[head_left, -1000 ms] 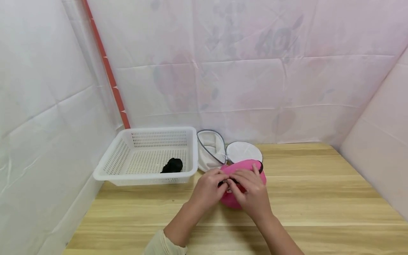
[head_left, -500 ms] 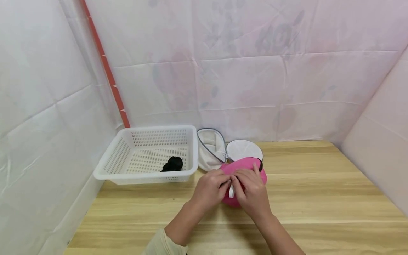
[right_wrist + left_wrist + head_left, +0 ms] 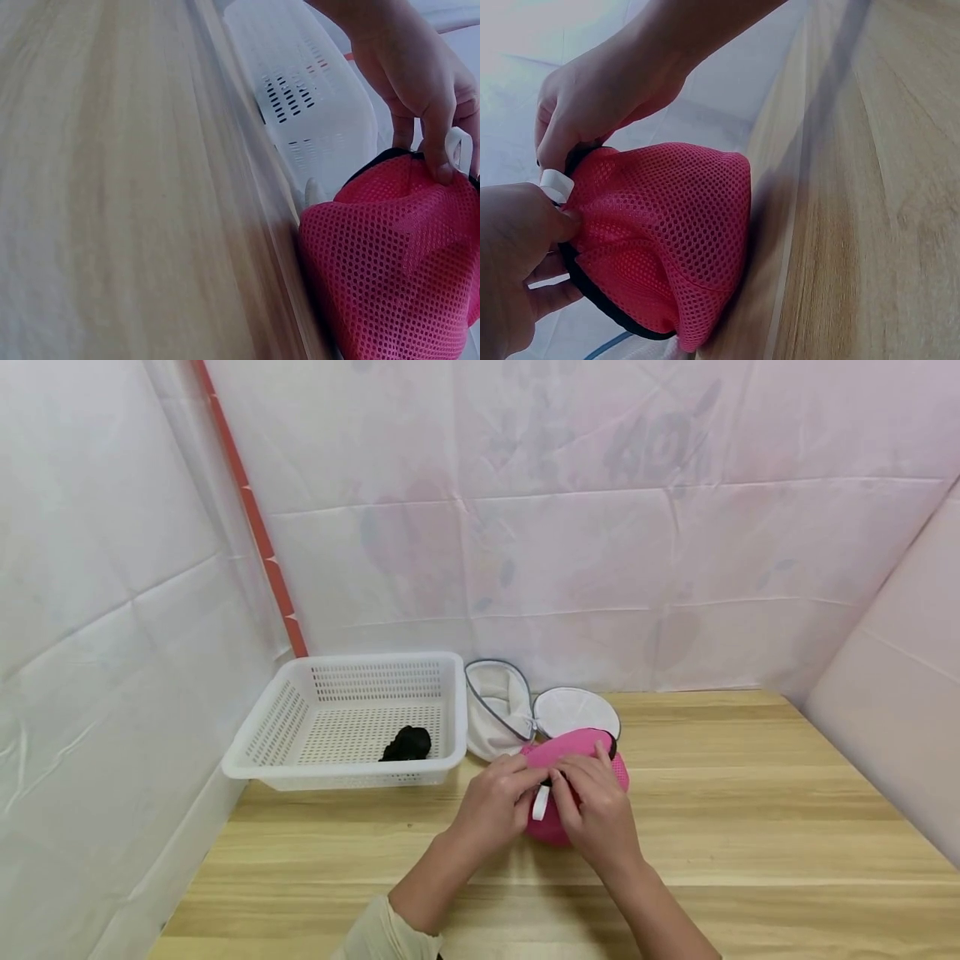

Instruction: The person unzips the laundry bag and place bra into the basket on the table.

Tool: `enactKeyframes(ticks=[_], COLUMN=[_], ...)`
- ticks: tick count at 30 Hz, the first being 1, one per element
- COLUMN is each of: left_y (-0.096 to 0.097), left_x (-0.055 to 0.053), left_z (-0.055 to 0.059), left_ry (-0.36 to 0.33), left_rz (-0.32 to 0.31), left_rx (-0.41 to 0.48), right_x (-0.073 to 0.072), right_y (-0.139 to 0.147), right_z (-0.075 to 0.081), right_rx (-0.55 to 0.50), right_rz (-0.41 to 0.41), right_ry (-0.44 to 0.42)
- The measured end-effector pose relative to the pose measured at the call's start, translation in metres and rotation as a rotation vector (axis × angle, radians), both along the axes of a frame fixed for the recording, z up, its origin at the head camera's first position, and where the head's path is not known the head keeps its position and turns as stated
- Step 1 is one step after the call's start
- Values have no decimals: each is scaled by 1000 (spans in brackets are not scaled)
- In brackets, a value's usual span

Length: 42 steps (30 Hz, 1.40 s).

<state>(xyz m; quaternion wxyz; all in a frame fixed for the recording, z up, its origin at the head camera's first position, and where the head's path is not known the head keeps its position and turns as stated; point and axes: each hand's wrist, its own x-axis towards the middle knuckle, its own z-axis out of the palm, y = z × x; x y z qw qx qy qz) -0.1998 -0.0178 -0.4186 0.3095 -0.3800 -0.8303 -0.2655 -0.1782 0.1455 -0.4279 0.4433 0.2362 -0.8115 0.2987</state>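
Observation:
A pink mesh laundry bag (image 3: 551, 832) with black edging stands on the table in front of the person. The left hand (image 3: 489, 802) pinches the black edge between thumb and fingers, as the left wrist view also shows on the mesh bag (image 3: 682, 210). Close beside it, the right hand (image 3: 597, 814) pinches the same edge, its fingertips partly hidden. Between the hands a white loop tag (image 3: 540, 803) sticks out from the edge. Any zipper slider there is too small or covered to make out.
To the left stands a white perforated basket (image 3: 345, 772) with a crumpled black cloth item (image 3: 407, 743) inside. Behind the pink bag lie a white mesh bag with its mouth gaping (image 3: 498, 727) and a round white mesh piece (image 3: 576, 712). A wall sheet (image 3: 555, 552) hangs behind the table.
The white tag has come into view between the hands and now hangs toward the person. Both hands keep to the bag's edge, their fingertips shifting slightly.

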Motion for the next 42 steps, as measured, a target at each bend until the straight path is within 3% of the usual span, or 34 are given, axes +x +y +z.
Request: enactKeyframes(ticks=[11,17,22,30,33,38,42], left_y=[-2,-3,-4,-5,-7,-10,-7], left_x=[-4,-4,-4,-2,-2,0,3], left_z=[-1,0,1,5,6,9,15], left_ry=[-4,-16,-78,-246,-252,-249,-279], left_rz=[-18,-31,-58,-54,-74,-129,-120], left_rx=[-14,-19,-5,25,49,94,65], right_x=[-1,-1,0,-4,-5,-7,-9], right_y=[6,9,11,19,20,22,21], right_z=[1,3,7,9,9,8,10], right_rx=[-11,-108,-178,-217,-169,-44,25], right_rz=[33,112,134,81,100,149,181], right_ry=[-51,-135,-173,-137,-117,-1,81])
